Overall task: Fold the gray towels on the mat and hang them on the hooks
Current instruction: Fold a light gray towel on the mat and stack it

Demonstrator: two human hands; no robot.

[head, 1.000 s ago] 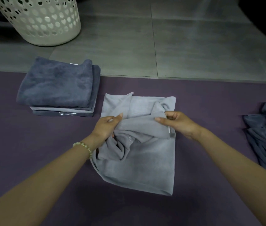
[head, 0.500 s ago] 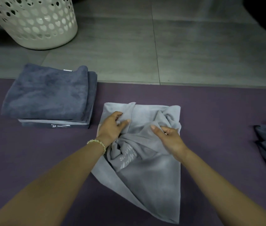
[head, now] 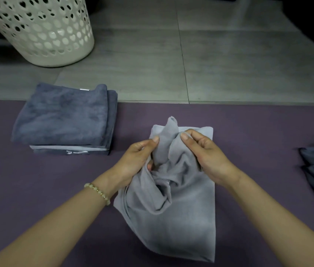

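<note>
Midway along the purple mat (head: 36, 189), a light gray towel (head: 175, 224) lies rumpled, its far part bunched upward. Left hand (head: 135, 160) and right hand (head: 208, 155) each pinch a fold of it. Folded dark towels (head: 63, 116) are stacked near the mat's far left edge, before a white basket (head: 42, 29).

- Left hand (head: 135, 157): fingers curled, thumb and forefinger pinching the gray towel (head: 181, 218); forearm extends from lower left
- Right hand (head: 208, 153): pinching the same towel, just beside the left; forearm extends from lower right
</note>
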